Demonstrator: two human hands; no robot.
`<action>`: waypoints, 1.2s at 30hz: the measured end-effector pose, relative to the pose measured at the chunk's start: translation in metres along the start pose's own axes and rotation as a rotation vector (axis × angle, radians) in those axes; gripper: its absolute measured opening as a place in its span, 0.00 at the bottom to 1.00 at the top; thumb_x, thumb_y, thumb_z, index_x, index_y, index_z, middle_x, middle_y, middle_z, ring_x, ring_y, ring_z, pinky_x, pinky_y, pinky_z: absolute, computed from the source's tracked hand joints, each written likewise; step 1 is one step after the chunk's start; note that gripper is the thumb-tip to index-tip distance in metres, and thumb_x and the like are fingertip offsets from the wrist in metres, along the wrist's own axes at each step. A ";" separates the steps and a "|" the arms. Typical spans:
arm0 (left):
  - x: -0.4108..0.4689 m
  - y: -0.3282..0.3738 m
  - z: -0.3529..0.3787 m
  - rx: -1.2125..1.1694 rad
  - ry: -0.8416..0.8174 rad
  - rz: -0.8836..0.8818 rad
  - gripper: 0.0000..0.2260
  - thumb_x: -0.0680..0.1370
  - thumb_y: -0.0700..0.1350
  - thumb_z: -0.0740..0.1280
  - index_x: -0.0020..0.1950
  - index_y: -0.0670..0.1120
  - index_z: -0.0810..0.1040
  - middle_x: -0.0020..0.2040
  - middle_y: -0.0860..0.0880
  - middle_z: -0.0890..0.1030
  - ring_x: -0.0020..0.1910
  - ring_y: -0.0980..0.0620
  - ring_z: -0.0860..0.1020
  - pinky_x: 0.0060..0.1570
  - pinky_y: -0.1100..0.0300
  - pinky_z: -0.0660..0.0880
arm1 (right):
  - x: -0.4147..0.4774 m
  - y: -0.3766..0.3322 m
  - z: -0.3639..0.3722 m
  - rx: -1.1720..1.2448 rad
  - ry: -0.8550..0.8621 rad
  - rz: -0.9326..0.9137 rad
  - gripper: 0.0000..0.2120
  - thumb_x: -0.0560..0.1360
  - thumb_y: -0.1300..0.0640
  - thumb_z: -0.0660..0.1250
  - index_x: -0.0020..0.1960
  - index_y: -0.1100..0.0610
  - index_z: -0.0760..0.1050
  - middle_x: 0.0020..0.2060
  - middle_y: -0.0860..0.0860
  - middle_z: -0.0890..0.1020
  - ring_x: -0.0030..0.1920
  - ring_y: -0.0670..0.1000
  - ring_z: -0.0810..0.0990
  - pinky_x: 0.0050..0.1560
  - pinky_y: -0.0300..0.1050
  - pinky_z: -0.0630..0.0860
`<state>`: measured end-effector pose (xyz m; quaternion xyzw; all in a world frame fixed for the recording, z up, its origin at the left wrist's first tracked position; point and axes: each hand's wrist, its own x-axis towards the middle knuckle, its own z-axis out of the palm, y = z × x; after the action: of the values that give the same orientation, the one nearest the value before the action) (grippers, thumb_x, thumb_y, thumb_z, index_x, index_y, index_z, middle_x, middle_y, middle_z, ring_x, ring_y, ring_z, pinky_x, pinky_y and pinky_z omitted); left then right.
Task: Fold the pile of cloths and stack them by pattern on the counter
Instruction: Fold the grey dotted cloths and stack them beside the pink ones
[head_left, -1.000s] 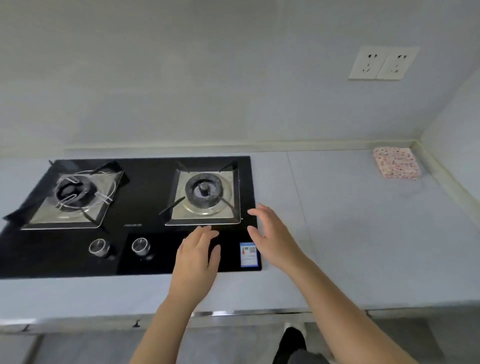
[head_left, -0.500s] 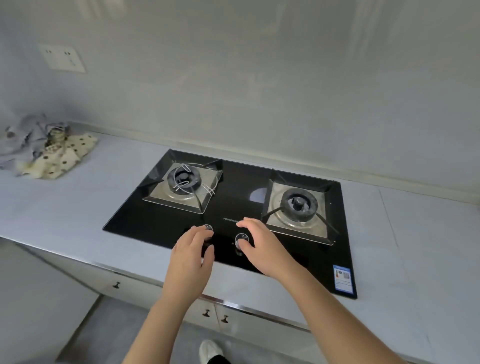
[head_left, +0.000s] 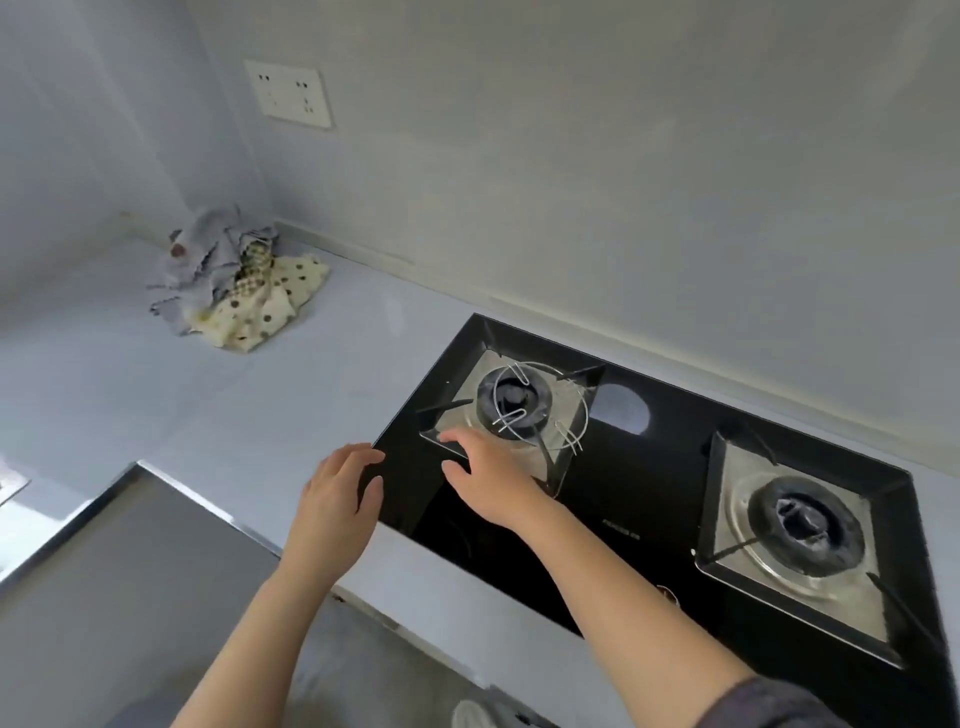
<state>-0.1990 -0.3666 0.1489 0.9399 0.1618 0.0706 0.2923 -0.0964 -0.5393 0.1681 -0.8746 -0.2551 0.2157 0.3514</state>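
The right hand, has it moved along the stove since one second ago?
Yes. The right hand went leftward along the stove: earlier it hovered near the right burner, now it is at the left burner.

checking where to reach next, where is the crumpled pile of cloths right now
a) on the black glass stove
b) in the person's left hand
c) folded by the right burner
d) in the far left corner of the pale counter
d: the crumpled pile of spotted cream and grey cloths lies in the far left corner of the pale counter, while the left hand and right hand are both empty near the black glass stove.
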 end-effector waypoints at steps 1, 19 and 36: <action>0.005 -0.010 -0.005 -0.007 0.004 -0.027 0.13 0.81 0.42 0.60 0.64 0.48 0.74 0.66 0.50 0.73 0.66 0.47 0.70 0.67 0.48 0.67 | 0.013 -0.007 0.006 0.005 -0.020 -0.005 0.19 0.81 0.55 0.59 0.71 0.53 0.67 0.69 0.48 0.70 0.69 0.48 0.68 0.68 0.44 0.64; 0.292 -0.279 -0.114 0.175 -0.045 0.197 0.12 0.73 0.34 0.68 0.55 0.43 0.80 0.58 0.45 0.79 0.57 0.42 0.77 0.53 0.50 0.74 | 0.358 -0.151 0.161 -0.065 0.009 0.100 0.19 0.80 0.55 0.58 0.70 0.54 0.67 0.66 0.52 0.72 0.64 0.55 0.73 0.61 0.52 0.72; 0.452 -0.364 -0.113 0.069 0.640 0.162 0.17 0.75 0.45 0.68 0.62 0.44 0.72 0.67 0.43 0.69 0.64 0.41 0.67 0.60 0.49 0.61 | 0.490 -0.139 0.223 -0.506 0.340 0.126 0.10 0.81 0.54 0.54 0.59 0.55 0.69 0.53 0.51 0.74 0.42 0.55 0.77 0.36 0.45 0.67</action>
<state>0.1037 0.1319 0.0506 0.8890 0.1726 0.3799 0.1883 0.1197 -0.0472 0.0250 -0.9719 -0.1837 0.0173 0.1461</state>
